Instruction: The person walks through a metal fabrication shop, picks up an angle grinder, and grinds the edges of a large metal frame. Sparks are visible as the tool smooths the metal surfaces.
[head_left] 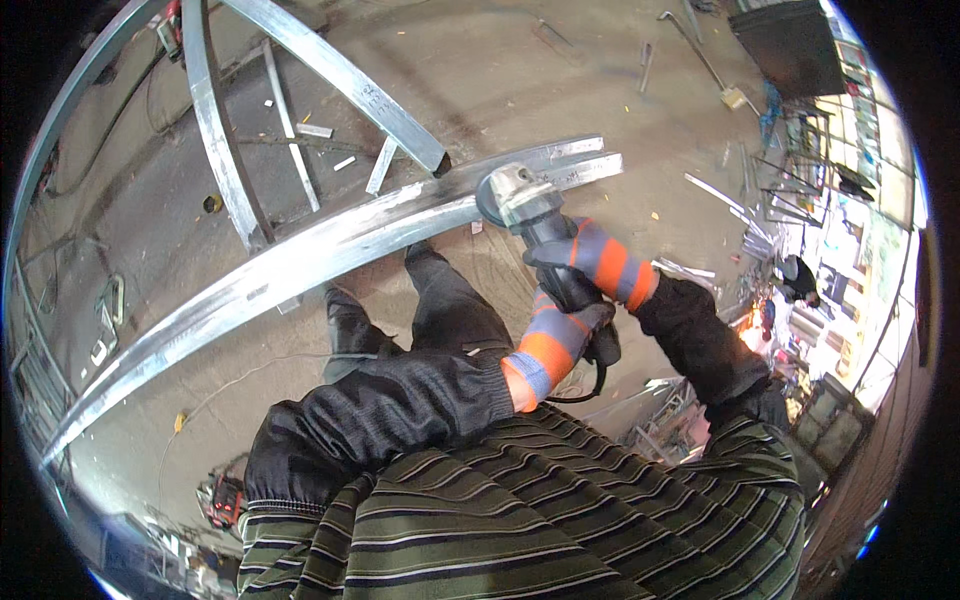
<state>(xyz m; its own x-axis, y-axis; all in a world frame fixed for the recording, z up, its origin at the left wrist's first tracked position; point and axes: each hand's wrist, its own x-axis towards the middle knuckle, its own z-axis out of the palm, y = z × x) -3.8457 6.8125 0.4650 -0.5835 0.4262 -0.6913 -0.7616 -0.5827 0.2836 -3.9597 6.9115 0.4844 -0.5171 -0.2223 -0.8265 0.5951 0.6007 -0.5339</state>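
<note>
Both gloved hands close tight around an angle grinder [540, 225] in a metal workshop, the right hand [600, 262] wrapped over the dark body just behind the grey gear head, the left hand [562, 335] gripping the rear of the handle lower down, nearer the person's chest. Neither grip shows any gap: the fingers of the orange-and-grey striped gloves curl fully round the tool. The grinder's head rests on the bright upper face of a long steel beam [300, 262], near its right end, where the beam runs from the lower left up toward the middle of the view. Both forearms, in black sleeves, come in from the lower edge and meet over the tool, the left one crossing in front of a green striped shirt [520, 520]; a black cord [585, 385] loops below the left hand. The person's dark trousers and a black shoe [345, 320] show just beneath the beam, on the concrete floor [560, 90]. A second steel bar [340, 80] slants down to meet the beam just left of the grinder, and a third [215, 130] stands further left. Short metal offcuts [312, 130] lie on the floor beyond. At the far right, another person [800, 280] crouches among steel frames beside a bright orange glow [750, 335].
</note>
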